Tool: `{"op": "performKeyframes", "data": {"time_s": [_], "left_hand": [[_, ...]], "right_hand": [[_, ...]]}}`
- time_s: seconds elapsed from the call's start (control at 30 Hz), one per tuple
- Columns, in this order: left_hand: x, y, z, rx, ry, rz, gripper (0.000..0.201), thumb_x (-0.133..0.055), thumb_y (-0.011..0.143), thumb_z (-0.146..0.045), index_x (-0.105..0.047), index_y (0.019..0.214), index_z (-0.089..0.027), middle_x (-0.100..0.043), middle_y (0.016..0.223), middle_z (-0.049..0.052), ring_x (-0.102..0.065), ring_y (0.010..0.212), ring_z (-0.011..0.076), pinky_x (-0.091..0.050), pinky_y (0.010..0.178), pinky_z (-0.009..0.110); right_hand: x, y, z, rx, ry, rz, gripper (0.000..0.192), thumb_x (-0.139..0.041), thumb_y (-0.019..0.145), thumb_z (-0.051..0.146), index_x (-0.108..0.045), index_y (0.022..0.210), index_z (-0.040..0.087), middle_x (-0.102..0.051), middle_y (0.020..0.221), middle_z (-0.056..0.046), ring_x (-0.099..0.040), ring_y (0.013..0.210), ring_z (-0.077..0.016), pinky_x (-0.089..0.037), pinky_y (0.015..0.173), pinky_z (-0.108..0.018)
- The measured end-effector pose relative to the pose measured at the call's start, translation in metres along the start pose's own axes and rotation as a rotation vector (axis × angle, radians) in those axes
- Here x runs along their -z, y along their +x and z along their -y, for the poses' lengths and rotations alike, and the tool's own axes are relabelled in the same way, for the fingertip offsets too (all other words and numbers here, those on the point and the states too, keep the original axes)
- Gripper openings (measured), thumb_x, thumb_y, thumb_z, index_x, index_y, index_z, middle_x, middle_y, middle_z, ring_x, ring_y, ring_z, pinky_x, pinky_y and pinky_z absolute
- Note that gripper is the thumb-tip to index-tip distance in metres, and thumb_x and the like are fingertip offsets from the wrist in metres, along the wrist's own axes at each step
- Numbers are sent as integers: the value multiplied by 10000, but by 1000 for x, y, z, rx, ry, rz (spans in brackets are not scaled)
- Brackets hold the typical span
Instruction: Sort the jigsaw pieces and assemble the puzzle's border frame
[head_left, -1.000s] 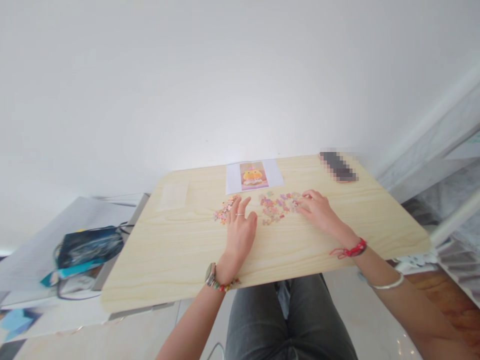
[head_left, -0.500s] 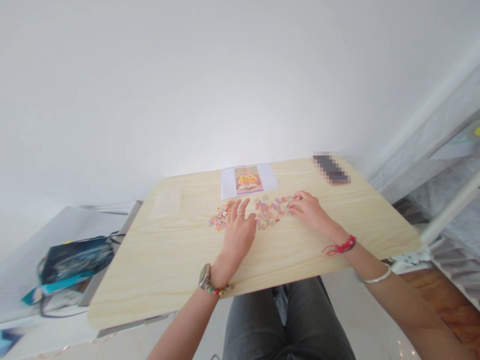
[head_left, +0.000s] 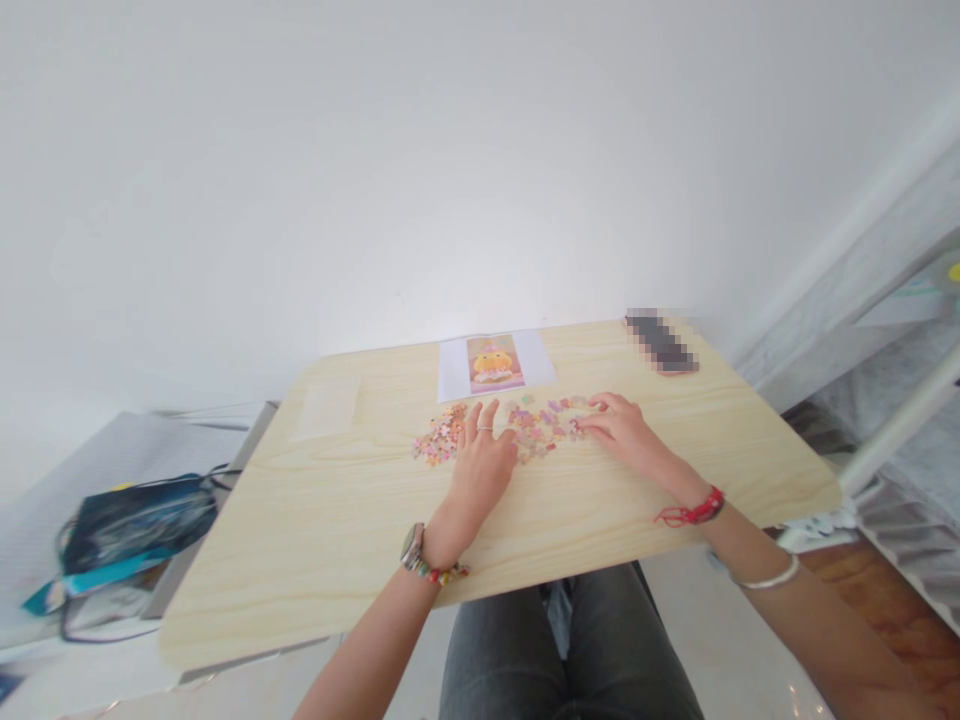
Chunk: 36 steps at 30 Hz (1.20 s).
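Small jigsaw puzzle pieces (head_left: 531,425) in pink, orange and purple lie loosely spread in the middle of the table. A denser heap of pieces (head_left: 441,437) sits to their left. My left hand (head_left: 484,455) rests between the two groups, its fingers apart and reaching onto the pieces; nothing shows in its grasp. At the right end of the spread, my right hand (head_left: 622,432) has thumb and fingers apart, with the tips touching pieces there. Behind the pieces lies a white sheet with a printed picture (head_left: 495,364) of a yellow-orange figure.
The light wooden table (head_left: 315,540) stands against a white wall. A phone (head_left: 661,342), pixelated, lies at the back right. A thin translucent sheet (head_left: 326,407) lies at the left. Beyond the left edge is a dark bag (head_left: 139,525).
My right hand has shifted slightly right and down, and its thumb and fingers are farther apart. My left hand stays nearly in place over the pieces. The view has tilted a little.
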<state>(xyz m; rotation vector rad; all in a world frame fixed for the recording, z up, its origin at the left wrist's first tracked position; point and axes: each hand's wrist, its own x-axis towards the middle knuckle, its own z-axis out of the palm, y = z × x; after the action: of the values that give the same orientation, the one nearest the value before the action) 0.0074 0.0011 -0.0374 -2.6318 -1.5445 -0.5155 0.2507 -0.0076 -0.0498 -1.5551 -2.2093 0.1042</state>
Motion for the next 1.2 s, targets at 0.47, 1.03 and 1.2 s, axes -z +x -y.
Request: {"op": "performKeyframes", "data": {"time_s": [0.47,1.03,1.2], "left_hand": [[0,6,1,33,-39,-25,175,-554,792,-149,-645,937,-180,-408,1322,127,-321,1263,358,-367,989,528],[-14,53,12,-34,-101,102,200,-523,790,-101,-668,906,-172,-374,1348,133,-280,1274,342,-361,978,524],[-17,57,11,-27,-108,146,158,-512,811,-132,-654,881,-140,-368,1351,174,-283,1286,331,-370,975,506]], "right_hand": [[4,18,-15,42,-67,157,255,-546,824,237,-605,1072,228,-524,1107,-96,-491,1017,-238,-371,838,-391],[17,18,-23,47,-278,147,119,-530,833,221,-600,889,144,-512,1108,-138,-489,1006,-257,-362,795,-377],[10,20,-16,12,-187,135,145,-540,821,218,-619,929,161,-522,1076,-122,-499,978,-244,-367,800,-381]]}}
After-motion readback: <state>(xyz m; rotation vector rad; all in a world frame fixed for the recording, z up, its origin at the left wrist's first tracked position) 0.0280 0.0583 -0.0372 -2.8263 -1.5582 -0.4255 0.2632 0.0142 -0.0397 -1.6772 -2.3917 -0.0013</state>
